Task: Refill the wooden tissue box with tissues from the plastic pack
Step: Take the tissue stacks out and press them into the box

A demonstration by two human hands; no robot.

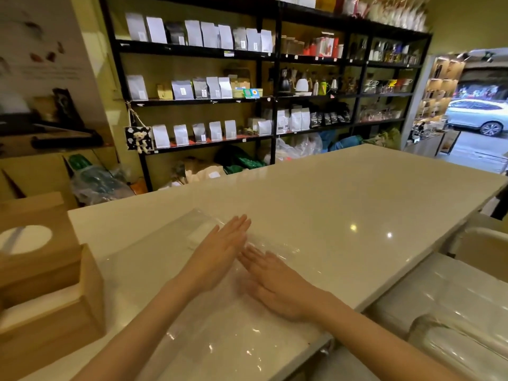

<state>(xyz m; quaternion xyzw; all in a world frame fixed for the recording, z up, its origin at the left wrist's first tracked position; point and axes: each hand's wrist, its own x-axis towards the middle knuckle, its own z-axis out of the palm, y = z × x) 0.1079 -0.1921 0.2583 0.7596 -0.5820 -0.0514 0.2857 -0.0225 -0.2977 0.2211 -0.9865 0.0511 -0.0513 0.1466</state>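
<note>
A clear, flat plastic pack (170, 259) lies spread on the white counter (357, 204). My left hand (220, 248) and my right hand (272, 281) both rest flat on it, palms down, fingers straight and together, their fingertips almost meeting. A small white patch shows under the plastic near my left fingertips. At the left edge stands the wooden tissue box (55, 312), open at the top with white tissues (35, 306) inside. Its wooden lid (33, 237), with an oval opening, leans behind it.
Wrapped tissue packs (445, 306) are stacked low at the right, beside the counter's edge. Black shelves (264, 86) with bags and kettles fill the wall behind. A doorway onto a street with a white car (478, 116) opens at far right.
</note>
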